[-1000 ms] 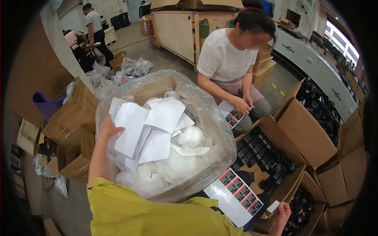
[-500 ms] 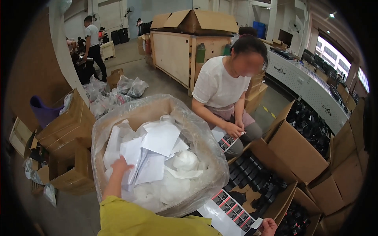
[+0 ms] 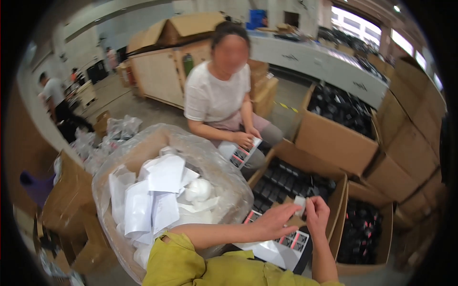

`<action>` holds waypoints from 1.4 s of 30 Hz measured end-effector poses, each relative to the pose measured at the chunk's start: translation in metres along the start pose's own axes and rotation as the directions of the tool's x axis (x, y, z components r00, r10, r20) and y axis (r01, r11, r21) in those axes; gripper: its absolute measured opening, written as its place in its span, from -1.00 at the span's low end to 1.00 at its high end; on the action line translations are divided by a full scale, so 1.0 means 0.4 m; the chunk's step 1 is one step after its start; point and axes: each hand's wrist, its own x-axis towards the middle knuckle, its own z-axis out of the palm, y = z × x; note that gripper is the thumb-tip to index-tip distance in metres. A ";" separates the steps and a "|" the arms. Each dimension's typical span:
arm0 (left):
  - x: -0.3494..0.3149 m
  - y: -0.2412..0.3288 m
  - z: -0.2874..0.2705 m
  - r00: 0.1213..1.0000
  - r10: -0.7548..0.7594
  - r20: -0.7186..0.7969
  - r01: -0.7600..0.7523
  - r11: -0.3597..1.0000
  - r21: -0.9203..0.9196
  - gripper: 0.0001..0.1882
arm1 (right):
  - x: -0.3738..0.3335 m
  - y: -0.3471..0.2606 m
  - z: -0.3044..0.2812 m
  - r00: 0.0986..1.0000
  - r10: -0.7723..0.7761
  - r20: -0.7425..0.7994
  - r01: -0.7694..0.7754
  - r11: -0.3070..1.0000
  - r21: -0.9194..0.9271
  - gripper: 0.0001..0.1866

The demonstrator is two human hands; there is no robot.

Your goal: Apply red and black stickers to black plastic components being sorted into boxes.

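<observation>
My right hand point(image 3: 317, 214) is raised over the front of an open carton point(image 3: 343, 200), fingers pinched on a small white slip point(image 3: 299, 203). From the left, my left hand point(image 3: 275, 222) reaches in beside the slip, its fingers stretched out and thumb apart. Whether its fingertips touch the slip I cannot tell. Under my hands lies a sheet of stickers point(image 3: 296, 240) with dark and red printed labels and a bare white part, partly hidden by my left forearm. Several black plastic parts point(image 3: 281, 178) fill the carton behind.
At left stands a plastic-lined box point(image 3: 102, 190) with white papers point(image 3: 164, 174). A seated person point(image 3: 217, 93) opposite holds another sticker sheet point(image 3: 241, 155). More cartons of black parts point(image 3: 360, 229) stand at right; plastic bags point(image 3: 121, 126) lie at far left.
My left hand has left the papers in the lined box and swung right to the slip. My right hand has risen with the slip. The view has turned right; the seated person's head is raised.
</observation>
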 end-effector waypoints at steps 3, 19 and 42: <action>0.041 -0.025 0.053 0.987 -0.028 -0.157 0.016 0.997 -0.077 -0.43 | 0.000 -0.016 0.001 0.992 -0.098 -0.085 0.085 0.986 -0.144 -0.85; 0.065 -0.091 0.015 0.850 -0.521 -0.075 0.278 0.565 -0.777 -0.77 | -0.009 0.005 -0.033 0.974 0.146 0.176 -0.177 0.968 0.178 -0.86; -0.010 -0.225 0.206 0.952 -0.236 0.196 0.135 0.895 0.425 -0.44 | 0.067 0.542 -0.278 0.970 0.244 0.000 -0.217 0.863 -0.456 -0.66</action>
